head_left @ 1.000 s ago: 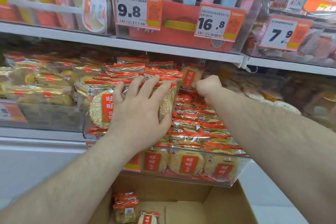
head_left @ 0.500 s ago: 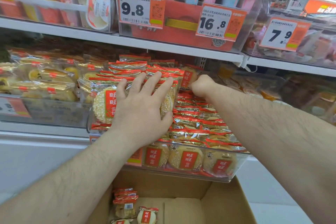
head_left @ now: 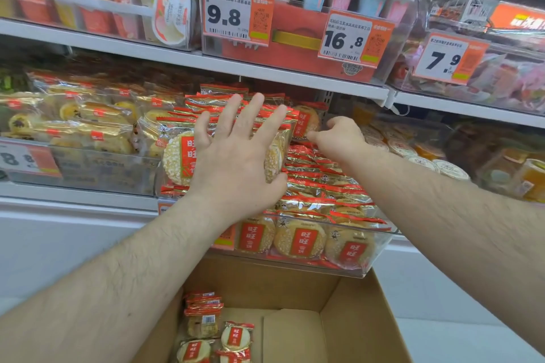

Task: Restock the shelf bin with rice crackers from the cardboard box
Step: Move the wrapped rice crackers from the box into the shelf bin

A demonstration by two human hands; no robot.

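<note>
The rice crackers (head_left: 298, 240) sit in red-and-gold packets filling the clear shelf bin (head_left: 380, 247), with a raised stack at its left rear. The left hand (head_left: 236, 162) lies flat on that stack, fingers spread and straight, a released grip that presses rather than grasps. Just right of it, the right hand (head_left: 339, 138) is curled at the back row; its fingertips seem to nip a packet edge, though the contact is too small to be sure. Below both grips, the cardboard box (head_left: 362, 312) holds a few remaining packets (head_left: 215, 330) in its near left corner.

To do this step well, I judge the flat palm should steady the stack while the right fingers seat the rear packet upright, faces forward, without crushing the brittle discs.

The packets show red panels with the characters 旺旺. Above the grips, orange price tags read 9.8 (head_left: 228, 13), 16.8 (head_left: 346, 38) and 7.9 (head_left: 442, 60); their smaller print is illegible.
</note>
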